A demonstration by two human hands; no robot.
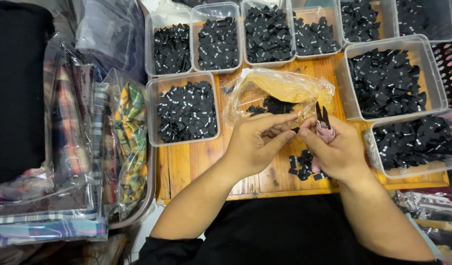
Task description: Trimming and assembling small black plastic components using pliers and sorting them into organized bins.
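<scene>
At 9 o'clock of the wooden table (196, 162) you see a stack of bagged plaid fabric (74, 147), packed in clear plastic and leaning against the table's left edge. A dark cloth bundle (15, 88) lies at the far left, beyond the stack.

On the table, at 10 o'clock of your hands, stands a clear plastic tray (184, 110) filled with small black labels. A row of similar trays (245, 34) runs along the 12 o'clock edge, each holding the same black labels.

Your left hand (255, 142) sits near the table centre. Its thumb and forefinger are pressed together, pinching a small black label (295, 129) at the point where both hands meet. The other fingers curl loosely underneath.

At 12 o'clock of your hands lies a crumpled clear plastic bag (280, 91), touching the fingertips, with a few black labels inside it.

Your right hand (334, 152) is just beside the left, at its 3 o'clock. It is closed around a pair of small pink-handled snips (324, 125), whose dark blades point toward 12 o'clock. Whether the blades touch the label cannot be told.

Under your right hand, at 6 o'clock, a small loose pile of cut labels (302, 167) rests on the bare wood.

At 2 o'clock and 3 o'clock of your right hand stand two larger trays (387, 81), both full of black labels.
</scene>
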